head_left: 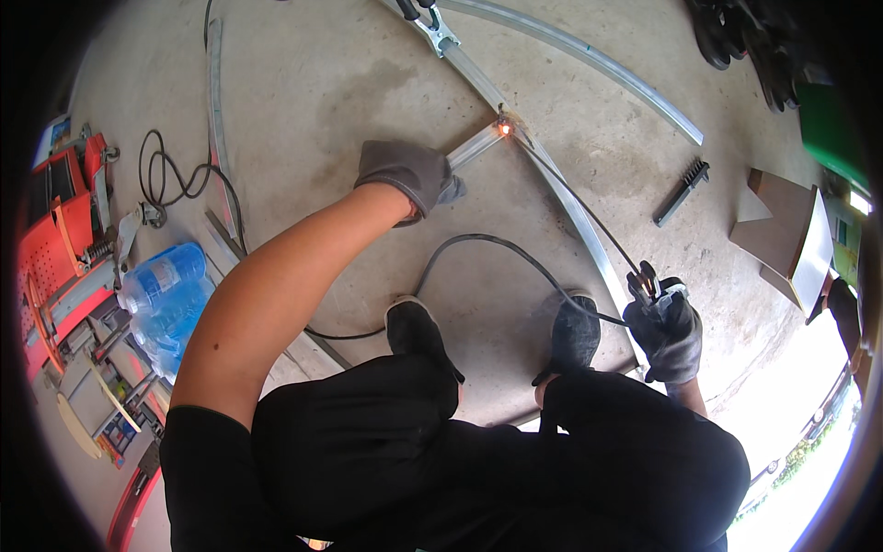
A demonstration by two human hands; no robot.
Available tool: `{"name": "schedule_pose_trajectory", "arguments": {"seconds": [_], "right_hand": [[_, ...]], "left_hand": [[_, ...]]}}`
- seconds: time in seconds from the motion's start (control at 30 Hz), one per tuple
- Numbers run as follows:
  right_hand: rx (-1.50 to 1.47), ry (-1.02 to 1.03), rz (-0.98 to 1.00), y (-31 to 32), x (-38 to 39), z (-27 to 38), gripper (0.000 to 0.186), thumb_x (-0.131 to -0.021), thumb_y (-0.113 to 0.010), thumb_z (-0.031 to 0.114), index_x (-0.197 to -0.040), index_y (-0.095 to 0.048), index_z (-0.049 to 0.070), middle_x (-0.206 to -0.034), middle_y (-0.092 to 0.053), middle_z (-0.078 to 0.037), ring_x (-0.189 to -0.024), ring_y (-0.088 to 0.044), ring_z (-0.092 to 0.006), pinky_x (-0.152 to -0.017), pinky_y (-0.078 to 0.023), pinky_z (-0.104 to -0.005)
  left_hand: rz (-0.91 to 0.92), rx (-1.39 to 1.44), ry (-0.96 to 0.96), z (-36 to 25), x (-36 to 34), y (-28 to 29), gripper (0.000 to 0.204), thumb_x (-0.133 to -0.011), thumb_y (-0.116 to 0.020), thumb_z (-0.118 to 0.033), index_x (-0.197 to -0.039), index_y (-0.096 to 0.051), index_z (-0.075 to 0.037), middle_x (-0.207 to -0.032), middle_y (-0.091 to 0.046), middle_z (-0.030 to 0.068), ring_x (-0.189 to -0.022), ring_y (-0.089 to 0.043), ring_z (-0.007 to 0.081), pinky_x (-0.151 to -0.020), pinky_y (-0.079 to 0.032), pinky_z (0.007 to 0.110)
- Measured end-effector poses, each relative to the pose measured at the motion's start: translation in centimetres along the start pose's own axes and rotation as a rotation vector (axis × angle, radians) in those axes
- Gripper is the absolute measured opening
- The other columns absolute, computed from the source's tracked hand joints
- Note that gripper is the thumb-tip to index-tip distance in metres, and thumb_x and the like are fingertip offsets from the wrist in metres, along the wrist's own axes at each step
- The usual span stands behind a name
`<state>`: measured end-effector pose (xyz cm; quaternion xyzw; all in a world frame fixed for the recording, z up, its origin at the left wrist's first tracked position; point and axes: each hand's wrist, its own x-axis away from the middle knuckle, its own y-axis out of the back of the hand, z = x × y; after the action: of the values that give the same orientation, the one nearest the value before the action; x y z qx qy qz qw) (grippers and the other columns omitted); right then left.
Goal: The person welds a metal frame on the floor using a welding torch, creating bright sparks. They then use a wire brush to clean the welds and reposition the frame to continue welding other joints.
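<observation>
Galvanised-looking metal forms the workpiece: we find a short square bar [475,147] meeting a long straight bar [589,230] at an orange-glowing joint [505,129], on the concrete floor [368,239] ahead of the person's shoes. We note the gloved left hand [405,175] curled around the short bar's near end, its fingers largely hidden. We observe the gloved right hand [664,331] closed on an electrode holder [649,283], whose thin welding rod [579,199] reaches to the joint. We record a black-handled metal clamp [440,35] at the long bar's far end, a black cable [497,237] looping between the shoes, and a wire brush [682,193] lying to the right.
</observation>
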<state>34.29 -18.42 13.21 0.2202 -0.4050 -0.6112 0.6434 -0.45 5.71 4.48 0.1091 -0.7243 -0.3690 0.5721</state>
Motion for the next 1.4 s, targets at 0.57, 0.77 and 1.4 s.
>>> {"name": "schedule_pose_trajectory", "arguments": {"seconds": [0.57, 0.77, 1.4], "right_hand": [[0.062, -0.022, -0.081, -0.1, 0.0, 0.3, 0.029, -0.077, -0.087, 0.014, -0.099, -0.07, 0.007, -0.092, -0.074, -0.009, -0.074, -0.073, -0.0302, -0.069, -0.06, -0.0377], [-0.016, -0.034, -0.024, -0.4, -0.5, 0.4, 0.031, -0.078, -0.088, 0.013, -0.102, -0.069, 0.006, -0.088, -0.072, -0.01, -0.073, -0.072, -0.0302, -0.069, -0.058, -0.0369], [0.167, 0.085, -0.036, -0.7, 0.1, -0.3, 0.029, -0.079, -0.086, 0.016, -0.104, -0.074, 0.01, -0.094, -0.071, -0.009, -0.072, -0.072, -0.0297, -0.066, -0.059, -0.0387]], "left_hand": [[0.0, -0.038, 0.032, 0.0, 0.5, 0.5, 0.053, -0.098, -0.064, -0.061, -0.112, -0.081, -0.013, -0.111, -0.079, 0.0176, -0.101, -0.077, 0.0368, -0.085, -0.058, 0.05], [0.004, -0.056, 0.022, -0.2, 0.9, 0.8, 0.05, -0.099, -0.061, -0.061, -0.116, -0.082, -0.019, -0.109, -0.08, 0.0138, -0.101, -0.078, 0.0348, -0.086, -0.058, 0.05], [-0.032, -0.11, 0.012, 0.1, 0.0, -0.3, 0.04, -0.102, -0.06, -0.048, -0.11, -0.082, -0.016, -0.108, -0.081, 0.0114, -0.099, -0.078, 0.032, -0.083, -0.059, 0.044]]}}
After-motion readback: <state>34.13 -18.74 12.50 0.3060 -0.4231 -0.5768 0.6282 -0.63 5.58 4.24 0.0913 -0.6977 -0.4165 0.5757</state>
